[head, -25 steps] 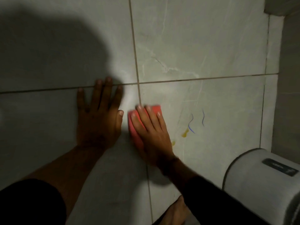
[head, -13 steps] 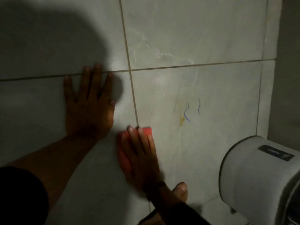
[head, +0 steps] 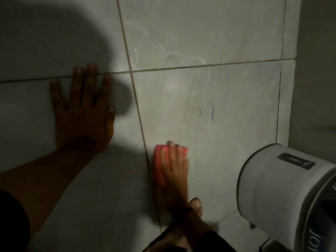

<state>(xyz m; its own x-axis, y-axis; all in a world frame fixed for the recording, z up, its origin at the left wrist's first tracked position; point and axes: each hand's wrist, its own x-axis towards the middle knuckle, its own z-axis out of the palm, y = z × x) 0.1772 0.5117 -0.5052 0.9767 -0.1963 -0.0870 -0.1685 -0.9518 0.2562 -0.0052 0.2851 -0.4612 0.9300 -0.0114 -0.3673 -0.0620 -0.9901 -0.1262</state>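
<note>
Since the blue pen marks [head: 212, 111] sit above and to the right of our right grip [head: 174, 166], the coming stroke, as we judge it, has to run diagonally up the tiled wall [head: 236, 88], away from the vertical grout line [head: 138, 110] and toward the middle of the lower right tile. That grip lies flat on the red sponge [head: 159, 160], its fingers straight and pressing rather than curled around it, with the sponge's left part showing beside them. The sponge sits just right of the vertical grout line, low on that tile, and its long axis runs up and down, roughly along the line and along our fingers. The marks are thin strokes that also run mostly up and down: two near each other and a fainter short one just below them, all well apart from the sponge and below the horizontal grout line [head: 200, 66]. Our left grip [head: 83, 115] is spread flat on the tile left of the vertical line, fingertips reaching the horizontal line, holding nothing; it looks like a brace, and it is farther from the marks than the right. A grey appliance [head: 272, 188] stands near the wall's lower right corner, so we would keep the sweep short of it. Our foot [head: 196, 206] shows just below the right wrist.
</note>
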